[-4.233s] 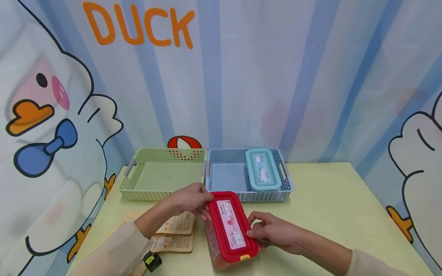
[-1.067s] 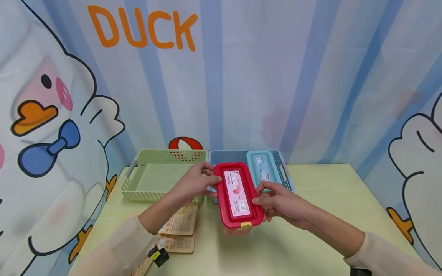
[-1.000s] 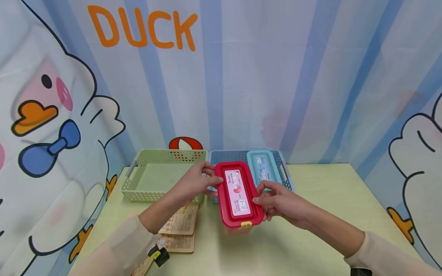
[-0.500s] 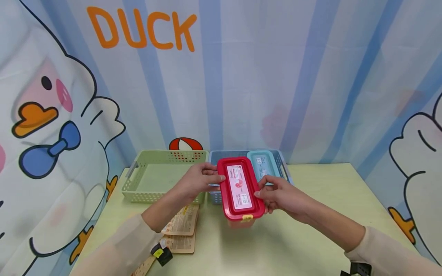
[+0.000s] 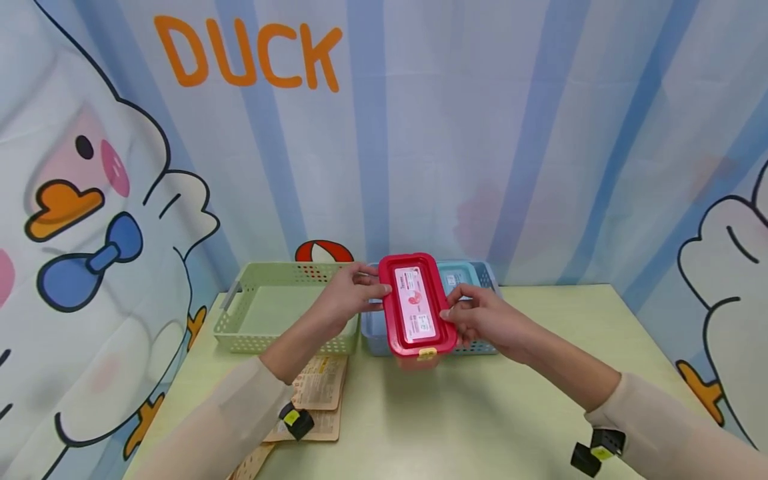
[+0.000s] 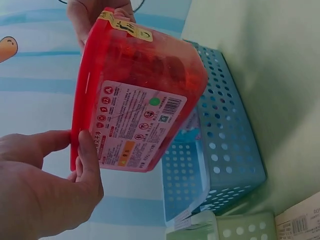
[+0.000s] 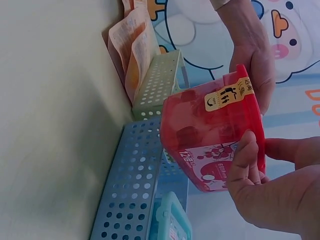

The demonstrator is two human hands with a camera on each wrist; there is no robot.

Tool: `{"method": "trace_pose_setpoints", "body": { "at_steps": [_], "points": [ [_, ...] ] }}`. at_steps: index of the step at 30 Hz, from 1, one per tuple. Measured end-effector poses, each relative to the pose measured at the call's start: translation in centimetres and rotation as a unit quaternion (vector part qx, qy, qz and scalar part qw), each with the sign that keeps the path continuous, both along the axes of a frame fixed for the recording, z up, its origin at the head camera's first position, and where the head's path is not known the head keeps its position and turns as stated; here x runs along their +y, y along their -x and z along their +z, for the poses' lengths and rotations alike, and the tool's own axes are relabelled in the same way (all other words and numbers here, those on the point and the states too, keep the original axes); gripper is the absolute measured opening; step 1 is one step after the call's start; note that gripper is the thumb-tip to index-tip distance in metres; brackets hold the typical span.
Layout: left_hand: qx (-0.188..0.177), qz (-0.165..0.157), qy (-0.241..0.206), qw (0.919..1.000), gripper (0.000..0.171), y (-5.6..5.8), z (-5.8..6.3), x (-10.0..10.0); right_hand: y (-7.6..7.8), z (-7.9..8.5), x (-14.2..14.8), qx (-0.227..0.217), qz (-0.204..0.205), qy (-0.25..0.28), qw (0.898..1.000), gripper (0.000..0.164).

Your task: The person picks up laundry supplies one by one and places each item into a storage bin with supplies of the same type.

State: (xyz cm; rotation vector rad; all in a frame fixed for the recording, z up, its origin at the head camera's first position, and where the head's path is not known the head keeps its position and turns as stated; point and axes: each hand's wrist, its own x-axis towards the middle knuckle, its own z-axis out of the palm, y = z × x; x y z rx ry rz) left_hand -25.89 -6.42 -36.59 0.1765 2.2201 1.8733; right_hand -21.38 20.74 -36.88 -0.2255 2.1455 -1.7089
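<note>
A clear plastic box with a red lid [image 5: 416,305] hangs above the table, between my two hands. Its sides are see-through red and carry printed labels, as the left wrist view shows of the box [image 6: 145,95]. My left hand [image 5: 348,297] pinches the lid's left rim between thumb and fingers. At the right rim my right hand [image 5: 489,320] pinches the lid likewise. Behind and below the box stands a blue basket [image 5: 375,333], partly covered by it. A teal-lidded box [image 5: 461,273] sits in that basket's right part, half hidden.
A green basket [image 5: 282,307] stands left of the blue one, touching or nearly touching it. Several brown printed pouches [image 5: 318,387] lie on the pale yellow table [image 5: 540,400] beneath my left forearm. A curtain with duck prints [image 5: 438,133] rises behind the table.
Both hands have lifted the red-lidded box off the table and carried it away from me, up and over the front of the blue basket. The baskets and pouches have stayed put.
</note>
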Motion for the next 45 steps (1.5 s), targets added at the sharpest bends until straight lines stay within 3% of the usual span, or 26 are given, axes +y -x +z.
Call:
{"method": "trace_pose_setpoints", "body": {
  "at_steps": [6,19,28,34,41,45],
  "points": [
    [0.012,0.013,-0.001,0.9998,0.044,1.1,-0.2,0.1,1.1,-0.1,-0.4,0.004,-0.001,0.001,1.0,0.031],
    [0.038,0.03,-0.059,0.9971,0.042,3.5,-1.0,0.3,3.4,0.5,-0.7,0.016,-0.011,0.004,1.0,0.034],
    [0.022,0.032,-0.078,0.9962,0.047,4.4,-1.4,0.4,4.5,0.6,-0.8,0.03,-0.014,-0.005,0.999,0.033],
    [0.014,0.034,-0.068,0.997,0.052,4.6,-1.5,0.5,5.3,0.2,-0.8,0.026,-0.02,-0.011,0.999,0.031],
    [0.035,0.076,-0.003,0.9965,0.055,4.3,-0.9,1.6,5.8,-0.2,-0.7,0.026,-0.032,-0.024,0.999,0.036],
    [0.044,0.095,0.009,0.9944,0.059,4.0,-0.7,1.9,6.0,-0.3,-1.0,0.025,-0.04,-0.029,0.998,0.038]
  ]
}}
